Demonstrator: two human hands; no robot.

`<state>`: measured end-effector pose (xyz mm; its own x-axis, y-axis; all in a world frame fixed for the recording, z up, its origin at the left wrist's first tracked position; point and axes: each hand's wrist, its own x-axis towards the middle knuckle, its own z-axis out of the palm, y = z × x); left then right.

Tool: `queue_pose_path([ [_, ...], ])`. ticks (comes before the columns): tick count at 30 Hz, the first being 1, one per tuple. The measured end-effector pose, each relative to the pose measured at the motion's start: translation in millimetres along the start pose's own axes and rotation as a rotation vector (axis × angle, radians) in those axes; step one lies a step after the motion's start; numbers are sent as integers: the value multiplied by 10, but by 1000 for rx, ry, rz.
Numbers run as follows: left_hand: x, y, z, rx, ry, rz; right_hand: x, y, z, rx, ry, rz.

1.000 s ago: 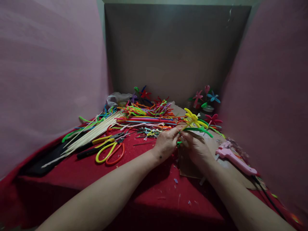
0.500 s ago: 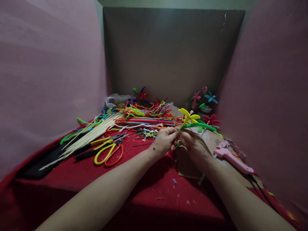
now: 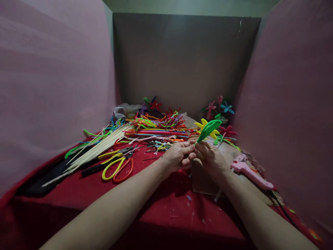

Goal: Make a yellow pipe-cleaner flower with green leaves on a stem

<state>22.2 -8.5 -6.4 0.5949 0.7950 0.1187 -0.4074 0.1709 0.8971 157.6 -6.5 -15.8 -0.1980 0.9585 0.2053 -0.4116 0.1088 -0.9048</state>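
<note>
My left hand [image 3: 177, 156] and my right hand [image 3: 211, 158] meet above the red cloth [image 3: 161, 208], both pinched on the stem of a yellow pipe-cleaner flower [image 3: 206, 127]. A green pipe-cleaner leaf loop [image 3: 209, 128] rises from my fingers and stands in front of the yellow petals. The stem itself is hidden inside my fingers.
A heap of coloured pipe cleaners [image 3: 156, 125] lies at the back, wooden skewers [image 3: 96, 149] to the left. Scissors [image 3: 118, 166] and pliers [image 3: 104, 158] lie left of my hands. A pink glue gun [image 3: 251, 170] rests on cardboard [image 3: 203, 180] at right. Finished flowers [image 3: 221, 107] stand behind.
The green leaf loop, earlier lying out to the right below the petals, now stands upright in front of the yellow flower. My hands stayed together in about the same place.
</note>
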Motion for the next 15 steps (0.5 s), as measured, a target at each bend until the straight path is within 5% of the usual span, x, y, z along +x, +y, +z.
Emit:
queue_pose_path([
  [4,10,-4,13,370,109,56,-11,34,4,-36,11,-18],
  [9,-36,-75,82,1364,485,293,-52,58,22,-118,73,-111],
  [12,-73,-99,109,1730,515,272,-75,65,39,-159,84,-121],
  [15,-79,-96,92,1820,477,255,-68,93,32,-188,75,-142],
])
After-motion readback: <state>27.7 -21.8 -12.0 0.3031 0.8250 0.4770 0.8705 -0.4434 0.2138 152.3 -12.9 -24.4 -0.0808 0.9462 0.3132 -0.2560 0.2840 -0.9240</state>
